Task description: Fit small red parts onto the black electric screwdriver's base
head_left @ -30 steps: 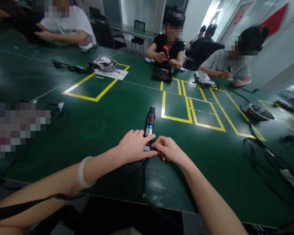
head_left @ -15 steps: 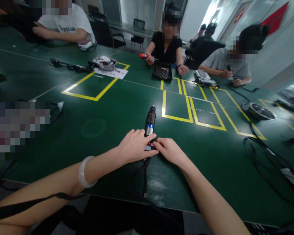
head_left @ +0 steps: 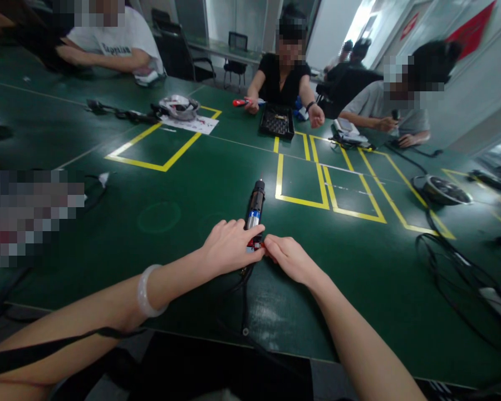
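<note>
An electric screwdriver (head_left: 256, 201) lies on the green table with its bit pointing away from me. Its body is black with a blue and silver band, and a cable runs from its near end. My left hand (head_left: 231, 248) is closed around the rear part, thumb and forefinger across it, hiding some of it. My right hand (head_left: 290, 256) is at the tool's right side, thumb and fingers pinched together. A bit of red shows between the hands; what the right fingertips hold is too small to make out.
Yellow tape rectangles (head_left: 303, 203) mark the green tabletop (head_left: 183, 189). A black tray (head_left: 276, 122) sits by a person across the table, who holds a red tool (head_left: 240, 103). Black cables (head_left: 446, 273) and a round metal object (head_left: 446, 189) lie at the right.
My right hand has shifted slightly to the right of the screwdriver's rear, fingers still pinched. The left hand stays around the tool. Across the table, the person's red tool has moved a little left.
</note>
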Motion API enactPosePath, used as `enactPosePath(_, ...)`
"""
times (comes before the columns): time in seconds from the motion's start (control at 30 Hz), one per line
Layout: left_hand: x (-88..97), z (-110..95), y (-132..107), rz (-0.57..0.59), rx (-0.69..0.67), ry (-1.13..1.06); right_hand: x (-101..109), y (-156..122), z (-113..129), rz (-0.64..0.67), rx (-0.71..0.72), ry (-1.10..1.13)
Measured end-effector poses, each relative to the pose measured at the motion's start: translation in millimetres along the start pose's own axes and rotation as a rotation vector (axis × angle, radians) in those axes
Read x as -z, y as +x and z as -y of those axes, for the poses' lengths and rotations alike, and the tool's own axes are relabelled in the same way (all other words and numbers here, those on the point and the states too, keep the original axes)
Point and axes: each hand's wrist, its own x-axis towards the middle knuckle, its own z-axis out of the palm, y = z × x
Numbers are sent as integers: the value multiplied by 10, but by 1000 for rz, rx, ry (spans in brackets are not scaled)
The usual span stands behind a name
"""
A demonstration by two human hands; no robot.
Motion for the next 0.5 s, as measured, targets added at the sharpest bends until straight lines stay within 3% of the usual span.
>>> enactPosePath(0.13,40,61,-4,-5,-2,55,-9,13,-26,-33,20,8)
enactPosePath(0.23,95,230,-15,23,4,109,-3,26,-44,-45,33,33)
enactPosePath(0.37,182,667,-1,65,38,181,9,28,-51,-43,30,35)
enactPosePath(0.5,298,1272,58,130,94,264,8,2,-36,-38,15,4)
